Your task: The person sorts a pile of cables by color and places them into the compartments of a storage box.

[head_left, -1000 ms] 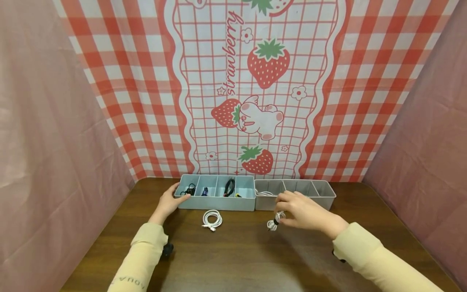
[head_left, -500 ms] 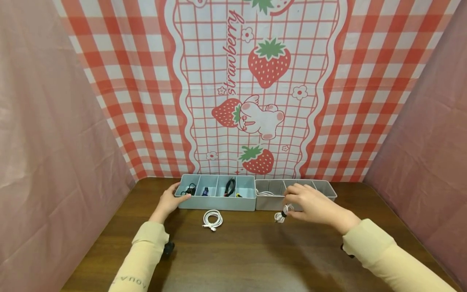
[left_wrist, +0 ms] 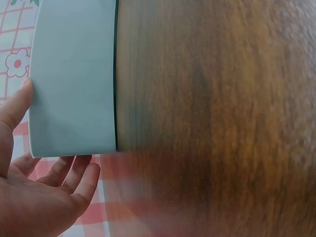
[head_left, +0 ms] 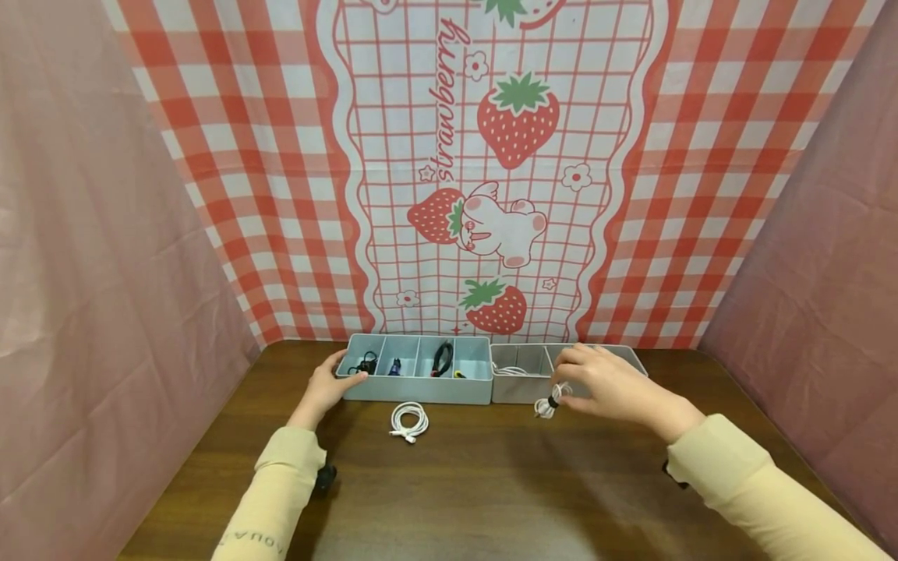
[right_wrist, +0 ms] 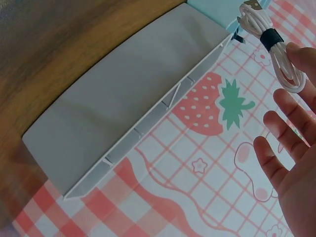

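My right hand point(head_left: 599, 382) pinches a bundled white USB cable point(head_left: 543, 407) in front of the grey divided box point(head_left: 515, 391). A black strap point(right_wrist: 270, 38) ties the cable's middle, and its metal plug points away from the fingers in the right wrist view. The other fingers are spread in the air above the box. At the left end of the light blue divided box point(head_left: 421, 391), my left hand point(head_left: 330, 393) grips the corner, thumb on the front rim and fingers around the end wall. A coiled white cable point(head_left: 422, 423) lies on the table before that box.
Both boxes stand end to end at the back of the wooden table point(head_left: 449, 491). The blue one holds black cables point(head_left: 441, 360), a small dark blue item point(head_left: 395, 368) and something yellow point(head_left: 459, 375). White cable point(head_left: 508, 371) lies in the grey box. A strawberry-print cloth point(head_left: 519, 125) hangs behind.
My right hand has carried the bundled cable rightward and up, closer to the grey box. My left hand stays at the blue box's end.
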The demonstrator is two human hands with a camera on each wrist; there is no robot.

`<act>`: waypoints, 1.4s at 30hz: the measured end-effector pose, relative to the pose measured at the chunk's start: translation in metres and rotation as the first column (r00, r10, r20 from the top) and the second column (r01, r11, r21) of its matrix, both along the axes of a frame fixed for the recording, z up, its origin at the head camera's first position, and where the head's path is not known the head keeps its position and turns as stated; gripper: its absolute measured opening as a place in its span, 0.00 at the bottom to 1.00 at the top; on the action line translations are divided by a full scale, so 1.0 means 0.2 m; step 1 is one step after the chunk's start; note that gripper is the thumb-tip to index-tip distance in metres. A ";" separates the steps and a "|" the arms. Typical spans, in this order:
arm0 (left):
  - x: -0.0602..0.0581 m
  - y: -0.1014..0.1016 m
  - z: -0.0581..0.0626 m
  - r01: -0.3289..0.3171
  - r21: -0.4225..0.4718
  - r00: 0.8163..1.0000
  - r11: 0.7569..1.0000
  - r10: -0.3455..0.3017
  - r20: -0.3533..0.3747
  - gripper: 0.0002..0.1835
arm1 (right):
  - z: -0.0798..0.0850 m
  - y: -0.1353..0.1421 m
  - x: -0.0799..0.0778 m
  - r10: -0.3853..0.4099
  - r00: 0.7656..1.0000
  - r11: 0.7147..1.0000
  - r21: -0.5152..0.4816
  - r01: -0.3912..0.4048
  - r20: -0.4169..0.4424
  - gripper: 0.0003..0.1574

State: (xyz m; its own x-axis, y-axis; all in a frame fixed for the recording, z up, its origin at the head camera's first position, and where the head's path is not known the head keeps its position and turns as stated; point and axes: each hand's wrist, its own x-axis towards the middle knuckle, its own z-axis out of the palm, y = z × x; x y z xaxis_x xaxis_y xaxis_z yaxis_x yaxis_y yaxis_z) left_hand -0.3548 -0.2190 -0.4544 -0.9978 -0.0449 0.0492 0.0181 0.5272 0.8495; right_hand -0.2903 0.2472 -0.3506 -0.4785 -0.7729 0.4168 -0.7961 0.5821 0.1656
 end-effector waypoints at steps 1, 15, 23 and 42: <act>0.00 0.00 0.00 0.001 -0.001 1.000 1.000 -0.001 -0.001 0.41 | 0.01 0.00 0.00 -0.005 1.000 1.000 0.004 0.005 0.003 0.13; 0.00 0.00 0.00 0.003 0.014 1.000 1.000 -0.003 0.000 0.42 | 0.08 0.06 0.01 -0.052 0.999 0.999 0.005 0.052 -0.003 0.13; 0.01 0.01 0.00 -0.005 0.022 1.000 1.000 0.005 0.005 0.41 | 0.12 0.09 -0.01 -0.099 0.995 0.995 0.010 0.100 -0.014 0.13; 0.01 0.01 0.01 -0.005 0.019 1.000 1.000 0.005 -0.001 0.42 | 0.14 0.18 -0.08 -0.196 0.981 0.981 -0.015 0.195 -0.011 0.16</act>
